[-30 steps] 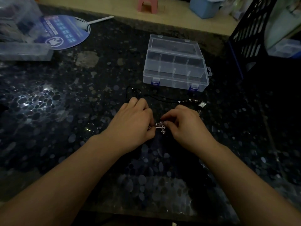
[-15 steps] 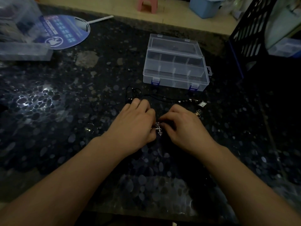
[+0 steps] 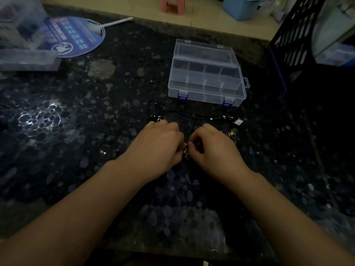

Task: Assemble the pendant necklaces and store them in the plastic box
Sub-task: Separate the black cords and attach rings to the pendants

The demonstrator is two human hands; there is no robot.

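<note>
From the head view, my left hand (image 3: 160, 144) and my right hand (image 3: 212, 148) sit knuckle to knuckle on the dark speckled stone tabletop (image 3: 76, 131); both have fingers curled in, pinching the small silver metal pendant (image 3: 185, 152) that glints in the gap between them — I hold it this close, I judge, because the joining piece is tiny and needs both sets of fingertips steadying it; which part each hand has I cannot tell. The thin black necklace cord (image 3: 192, 114) lies slack on the table just beyond my hands, within easy reach for threading; a little heap of gold-coloured metal rings (image 3: 232, 132) rests just beside my right hand, spare fittings kept near. The clear plastic compartment box (image 3: 206, 93) stands farther back with its lid open, ready for finished pieces; its compartments look bare, so storing seems not yet begun.

The surface is glossy and dim, catching a patch of light at left; a round blue printed hand fan (image 3: 76, 38) and clear plastic containers (image 3: 26, 58) lie at far left, a black lattice crate (image 3: 295, 39) at right — beyond the table edge, pale floor, a pink plastic stool (image 3: 172, 4) and a light blue bin (image 3: 240, 7).
</note>
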